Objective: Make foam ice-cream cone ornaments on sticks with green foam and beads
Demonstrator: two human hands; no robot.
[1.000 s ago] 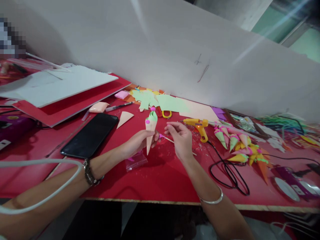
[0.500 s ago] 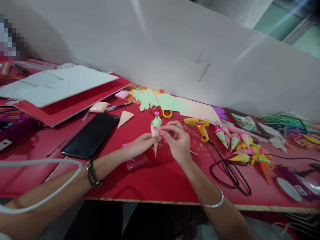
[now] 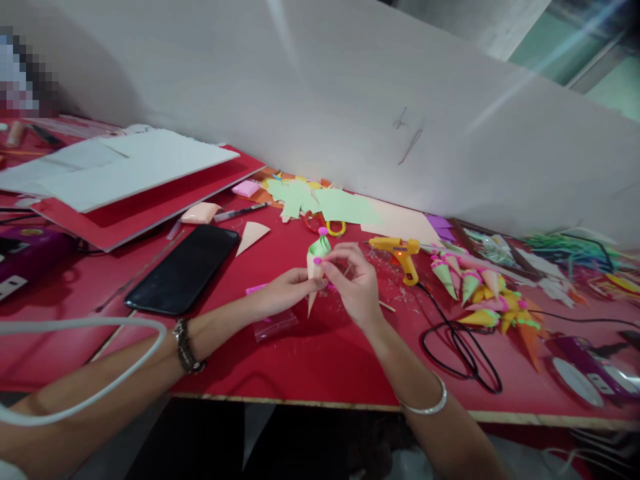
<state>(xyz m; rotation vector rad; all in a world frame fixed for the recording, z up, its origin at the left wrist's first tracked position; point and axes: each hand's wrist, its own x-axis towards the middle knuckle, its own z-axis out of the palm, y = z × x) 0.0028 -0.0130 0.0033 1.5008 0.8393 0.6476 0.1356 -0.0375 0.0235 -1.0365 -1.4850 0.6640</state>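
Note:
My left hand [image 3: 290,290] is closed on a small paper ice-cream cone [image 3: 313,270], thumb across its front. The cone is cream with a green folded top [image 3: 320,248], a pink ball [image 3: 323,231] at its peak and a pink dot [image 3: 317,261] on its front. Its point angles down, slightly to the left. My right hand [image 3: 356,283] has thumb and forefinger pinched at the cone's right edge, beside the pink dot. Below the hands a clear plastic bag [image 3: 276,325] lies with something pink by it.
A yellow glue gun [image 3: 397,250] with its light on lies to the right, its black cord [image 3: 463,353] looped. Several finished paper cones [image 3: 493,300] are heaped beyond it. At left are a black phone [image 3: 185,270] and white boards [image 3: 145,167]. Scissors [image 3: 336,227] and green paper [image 3: 345,204] lie behind.
The cone has tilted, its top leaning to the right, and turned so the pink dot sits closer to my right fingertips. Both hands have otherwise stayed in nearly the same place.

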